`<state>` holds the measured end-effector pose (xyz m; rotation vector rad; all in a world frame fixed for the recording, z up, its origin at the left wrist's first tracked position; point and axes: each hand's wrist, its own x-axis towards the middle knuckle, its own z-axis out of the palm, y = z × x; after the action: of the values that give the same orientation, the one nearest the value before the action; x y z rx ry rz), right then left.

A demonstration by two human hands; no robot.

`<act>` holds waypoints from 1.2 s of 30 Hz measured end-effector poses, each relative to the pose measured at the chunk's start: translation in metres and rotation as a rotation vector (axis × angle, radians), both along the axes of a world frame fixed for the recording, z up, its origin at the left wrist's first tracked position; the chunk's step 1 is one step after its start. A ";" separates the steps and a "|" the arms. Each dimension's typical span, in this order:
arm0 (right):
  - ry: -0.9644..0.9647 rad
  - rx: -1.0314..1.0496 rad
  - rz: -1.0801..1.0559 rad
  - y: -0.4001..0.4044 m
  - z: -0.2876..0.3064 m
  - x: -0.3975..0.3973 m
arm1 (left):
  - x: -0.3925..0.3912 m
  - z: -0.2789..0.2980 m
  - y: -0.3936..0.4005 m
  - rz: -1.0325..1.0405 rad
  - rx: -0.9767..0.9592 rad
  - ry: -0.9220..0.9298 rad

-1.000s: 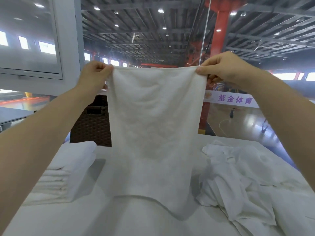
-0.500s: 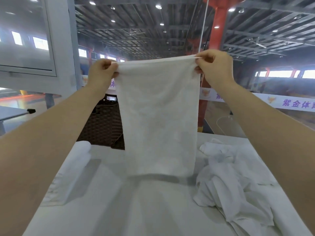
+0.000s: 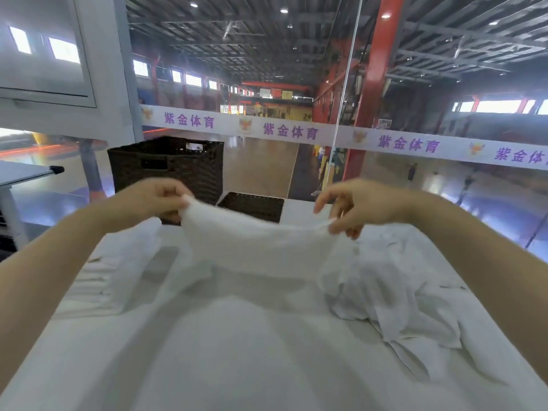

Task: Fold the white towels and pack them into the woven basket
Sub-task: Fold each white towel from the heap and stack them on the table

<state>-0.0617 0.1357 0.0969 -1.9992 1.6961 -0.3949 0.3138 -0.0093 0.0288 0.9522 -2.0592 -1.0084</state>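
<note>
Nearest you: bare white counter (image 3: 237,366), nothing on the front strip. Next back, the towel (image 3: 261,250) you're working sags low over the counter between your hands. Left hand (image 3: 154,197) pinches its left top corner, fingers curled on the cloth. Right hand (image 3: 353,207) pinches the right top corner with thumb and lower fingers; index looks extended. Judging by the sag, it's light, limp and non-slip, with no stiffness at all, so it'll droop wherever unsupported. Keep hold at the corners and lay it flat before creasing. Folded stack (image 3: 103,280) sits left of it, the crumpled unfolded pile (image 3: 394,292) right. Far edge: woven basket (image 3: 169,167) stands upright behind your left hand, contents not clear; a flat woven lid or tray (image 3: 252,204) lies just beside it.
</note>
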 end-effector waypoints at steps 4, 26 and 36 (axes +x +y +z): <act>0.115 0.347 0.156 0.008 -0.061 0.016 | 0.015 -0.053 0.018 -0.193 0.234 -0.348; 0.151 0.850 0.427 0.016 -0.134 0.033 | 0.014 -0.097 0.031 -0.459 0.634 -0.778; 0.166 0.328 -0.032 -0.042 -0.109 -0.025 | -0.032 -0.081 -0.042 -0.047 0.190 -0.456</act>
<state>-0.0871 0.0936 -0.0123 -1.8056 1.7619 0.0417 0.2815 -0.0514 -0.0518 1.3378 -2.3923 -1.1034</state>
